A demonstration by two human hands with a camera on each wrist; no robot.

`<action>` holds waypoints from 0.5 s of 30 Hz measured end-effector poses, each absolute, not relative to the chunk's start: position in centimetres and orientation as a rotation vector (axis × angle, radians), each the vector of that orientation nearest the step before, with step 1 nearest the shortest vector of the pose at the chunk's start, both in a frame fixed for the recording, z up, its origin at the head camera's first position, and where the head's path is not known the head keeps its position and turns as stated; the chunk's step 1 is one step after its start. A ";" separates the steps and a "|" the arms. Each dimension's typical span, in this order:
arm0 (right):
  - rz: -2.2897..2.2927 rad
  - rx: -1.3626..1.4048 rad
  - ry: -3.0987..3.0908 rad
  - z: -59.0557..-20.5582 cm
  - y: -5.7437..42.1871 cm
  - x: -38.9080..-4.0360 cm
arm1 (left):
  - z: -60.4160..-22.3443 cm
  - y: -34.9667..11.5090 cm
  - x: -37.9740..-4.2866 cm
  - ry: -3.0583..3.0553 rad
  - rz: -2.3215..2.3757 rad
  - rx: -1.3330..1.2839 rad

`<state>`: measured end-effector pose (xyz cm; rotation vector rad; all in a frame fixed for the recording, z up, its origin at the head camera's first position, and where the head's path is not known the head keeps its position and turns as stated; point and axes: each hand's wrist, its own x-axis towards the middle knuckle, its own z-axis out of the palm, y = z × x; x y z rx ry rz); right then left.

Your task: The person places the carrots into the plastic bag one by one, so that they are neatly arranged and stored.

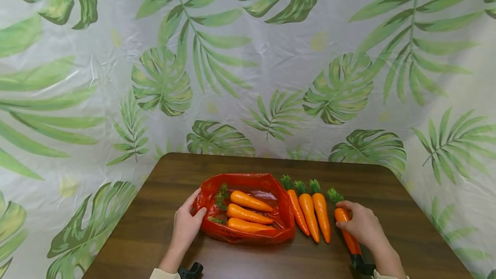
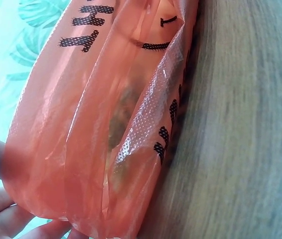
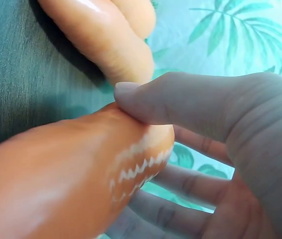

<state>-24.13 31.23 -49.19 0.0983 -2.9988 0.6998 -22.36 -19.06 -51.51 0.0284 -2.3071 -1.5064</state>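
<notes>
A red plastic bag (image 1: 267,238) lies with its mouth spread wide, and three orange carrots (image 1: 249,214) with green tops rest inside it. My left hand (image 1: 185,223) holds the bag's left edge; in the left wrist view its fingers (image 2: 11,219) show at the end of the red film, beside black lettering. At the right, my right hand (image 1: 362,223) grips another carrot (image 1: 350,241) near its leafy end. The right wrist view has the thumb (image 3: 151,102) on top of that carrot (image 3: 56,164) and the other fingers along its far side.
Three more carrots (image 1: 308,214) lie side by side on the dark wooden table (image 1: 240,264), between the bag and my right hand. Behind the table hangs a pale sheet (image 1: 279,68) printed with green leaves. Black bands (image 1: 191,270) sit at both wrists.
</notes>
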 end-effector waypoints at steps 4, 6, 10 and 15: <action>0.693 0.103 -2.986 -49.0 31.1 -24.1 | -51.6 -19.1 -22.4 -2.304 -1.509 0.028; 0.690 0.106 -2.978 -48.9 31.0 -24.0 | -51.7 -19.1 -22.4 -2.304 -1.513 0.027; 0.689 0.112 -2.959 -48.8 30.9 -23.8 | -51.8 -19.1 -22.5 -2.307 -1.520 0.027; 0.702 0.119 -2.933 -48.6 30.7 -23.7 | -51.8 -19.2 -22.5 -2.316 -1.519 0.034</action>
